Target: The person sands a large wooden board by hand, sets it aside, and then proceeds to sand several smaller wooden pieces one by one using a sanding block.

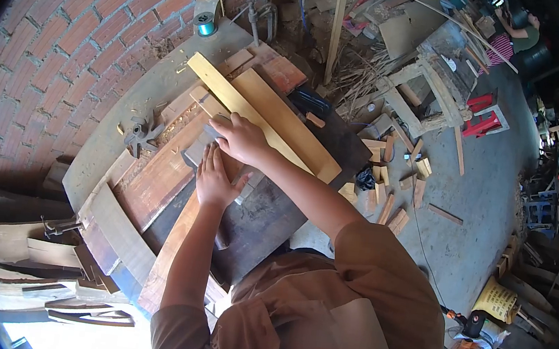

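My left hand (215, 179) lies with its fingers stretched out over a flat greyish piece (194, 153) on the workbench; the thumb is spread away. Just beyond it, my right hand (245, 142) is curled over a small grey piece (220, 124), mostly hidden under its fingers. The two hands almost touch. A short pale wooden block (206, 101) lies past the right fingertips. Beneath my right forearm runs a long yellowish wooden board (248, 112), with a wider board (286, 120) beside it. Part of a reddish-brown wooden piece (231, 166) shows between my hands.
On the dark bench (256, 230) lie long planks (160, 192), a dark metal star-shaped part (141, 132) and shavings. A teal spool (204, 24) stands by the brick wall (95, 36). Wood offcuts (381, 179) and a red stool (485, 115) are on the floor. Another person (519, 38) is far right.
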`<action>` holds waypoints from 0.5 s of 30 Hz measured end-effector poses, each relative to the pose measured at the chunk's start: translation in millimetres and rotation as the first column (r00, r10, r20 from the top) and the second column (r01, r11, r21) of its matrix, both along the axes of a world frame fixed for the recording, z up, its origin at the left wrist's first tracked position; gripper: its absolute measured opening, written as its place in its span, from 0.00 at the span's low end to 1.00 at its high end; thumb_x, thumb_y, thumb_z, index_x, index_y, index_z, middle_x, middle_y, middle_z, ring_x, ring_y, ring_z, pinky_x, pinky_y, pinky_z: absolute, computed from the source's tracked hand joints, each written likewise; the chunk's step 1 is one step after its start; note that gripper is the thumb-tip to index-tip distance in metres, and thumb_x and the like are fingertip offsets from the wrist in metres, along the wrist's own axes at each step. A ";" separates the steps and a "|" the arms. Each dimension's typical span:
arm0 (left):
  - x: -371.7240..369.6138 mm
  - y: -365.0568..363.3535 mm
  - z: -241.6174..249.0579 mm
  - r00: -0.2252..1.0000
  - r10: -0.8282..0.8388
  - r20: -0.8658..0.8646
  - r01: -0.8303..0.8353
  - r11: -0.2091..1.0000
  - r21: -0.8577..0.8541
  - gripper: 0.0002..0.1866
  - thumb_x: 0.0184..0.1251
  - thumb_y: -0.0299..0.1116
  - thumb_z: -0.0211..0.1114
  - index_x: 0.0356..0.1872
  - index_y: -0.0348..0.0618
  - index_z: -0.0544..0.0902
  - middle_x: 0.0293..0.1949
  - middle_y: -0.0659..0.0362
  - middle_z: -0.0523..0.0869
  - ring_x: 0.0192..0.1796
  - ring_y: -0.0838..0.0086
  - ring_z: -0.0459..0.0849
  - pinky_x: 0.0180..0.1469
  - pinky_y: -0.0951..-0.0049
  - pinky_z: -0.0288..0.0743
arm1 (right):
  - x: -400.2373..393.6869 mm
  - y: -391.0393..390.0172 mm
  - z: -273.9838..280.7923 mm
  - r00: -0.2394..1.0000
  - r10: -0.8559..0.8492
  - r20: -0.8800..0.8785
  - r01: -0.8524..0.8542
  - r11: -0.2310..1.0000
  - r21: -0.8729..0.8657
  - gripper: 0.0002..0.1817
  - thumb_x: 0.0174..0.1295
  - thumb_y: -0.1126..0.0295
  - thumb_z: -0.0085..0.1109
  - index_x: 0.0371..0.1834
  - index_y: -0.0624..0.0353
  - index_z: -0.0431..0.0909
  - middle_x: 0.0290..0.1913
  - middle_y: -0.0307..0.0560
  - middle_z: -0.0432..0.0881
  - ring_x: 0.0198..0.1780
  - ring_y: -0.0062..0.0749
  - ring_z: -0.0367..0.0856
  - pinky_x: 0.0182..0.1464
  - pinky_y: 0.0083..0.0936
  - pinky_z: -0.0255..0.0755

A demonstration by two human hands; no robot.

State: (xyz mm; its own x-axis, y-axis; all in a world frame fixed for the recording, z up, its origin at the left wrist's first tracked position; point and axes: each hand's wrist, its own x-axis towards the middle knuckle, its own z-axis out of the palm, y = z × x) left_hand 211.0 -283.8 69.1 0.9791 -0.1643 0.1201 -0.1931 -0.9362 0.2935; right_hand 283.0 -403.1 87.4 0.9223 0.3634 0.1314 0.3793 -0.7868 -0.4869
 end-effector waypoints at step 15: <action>1.2 -0.4 -0.7 0.997 0.051 0.058 -0.046 0.995 -0.093 0.39 0.44 0.46 0.67 0.58 0.35 0.65 0.60 0.46 0.68 0.65 0.59 0.64 0.64 0.61 0.60 | -4.9 -3.8 4.9 0.999 0.020 0.042 -0.021 1.000 0.011 0.25 0.54 0.62 0.56 0.58 0.40 0.69 0.41 0.52 0.72 0.42 0.42 0.77 0.39 0.35 0.74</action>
